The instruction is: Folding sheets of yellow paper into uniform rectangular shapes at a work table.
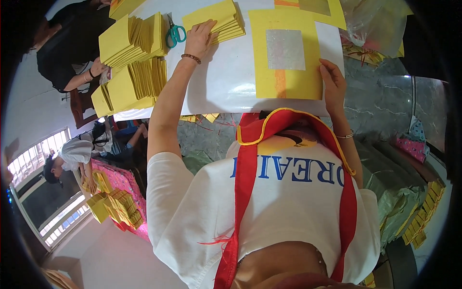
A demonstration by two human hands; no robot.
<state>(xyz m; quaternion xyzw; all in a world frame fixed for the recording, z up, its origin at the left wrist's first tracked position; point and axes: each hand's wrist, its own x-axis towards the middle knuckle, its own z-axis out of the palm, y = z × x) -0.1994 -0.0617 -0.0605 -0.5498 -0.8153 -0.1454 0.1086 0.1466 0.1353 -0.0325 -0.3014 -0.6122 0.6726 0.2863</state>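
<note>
My left hand (pixel 199 39) lies over a stack of folded yellow papers (pixel 219 17) at the table's far side, its fingers stretched across the top sheets. A dark beaded bracelet circles that wrist. Flat on the table, to the right, is a yellow paper sheet (pixel 262 79) with a silver square (pixel 285 49) in its middle and an orange strip. My right hand (pixel 333 82) is at the sheet's right edge, thumb and fingertip together on the edge. Scissors with teal handles (pixel 176 35) rest left of the folded stack.
Thick bundles of folded yellow paper (pixel 139 79) stand on the table's (pixel 207 91) left side. A co-worker in black (pixel 77 43) is beyond them. Another person (pixel 89 149) handles yellow stacks at a pink-covered table lower left. Clear plastic bags (pixel 368 24) and green-wrapped bundles (pixel 390 178) are at right.
</note>
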